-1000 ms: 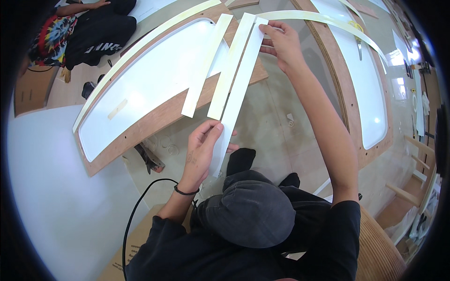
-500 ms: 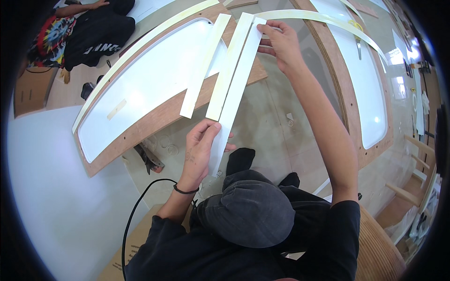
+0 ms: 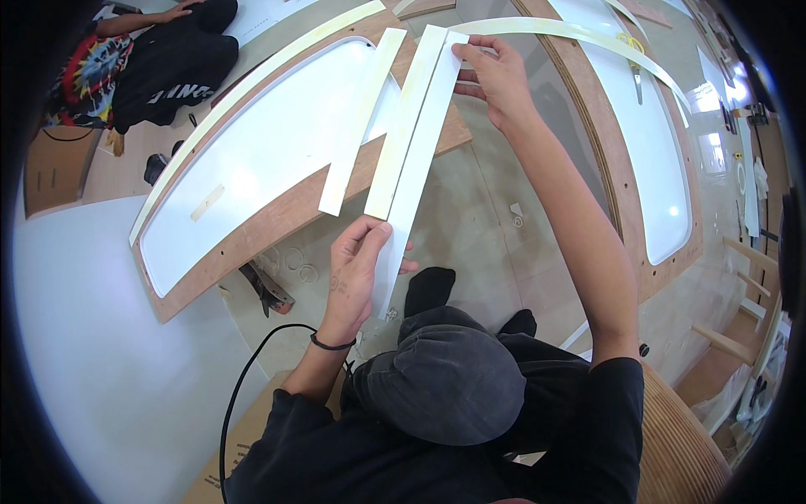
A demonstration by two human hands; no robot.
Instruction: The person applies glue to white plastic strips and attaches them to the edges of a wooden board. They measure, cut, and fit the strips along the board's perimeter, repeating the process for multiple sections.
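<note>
My left hand (image 3: 353, 260) pinches the lower end of a pale yellowish flat strip (image 3: 405, 126) together with a longer white strip (image 3: 424, 139), thumb on top and fingers underneath. The two strips lie side by side lengthwise, a thin dark gap between them, and the white one reaches past my left hand toward me. At the far end, my right hand (image 3: 497, 80) grips the white strip's edge between thumb and fingers, other fingers spread. Just left of the pair, another pale strip (image 3: 359, 126) rests across the edge of a wooden board (image 3: 290, 202).
The board has a curved white inset panel (image 3: 277, 143); a similar wooden-framed panel (image 3: 663, 185) stands at right. A long bent strip (image 3: 554, 29) arches across to it, near yellow-handled scissors (image 3: 635, 67). A clamp-like tool (image 3: 267, 290) is below the board. Another person (image 3: 168, 71) is at upper left.
Both hands and the held strips have shifted very slightly left in the picture, and the gap between the strips looks narrower. Both hands keep their grip.
</note>
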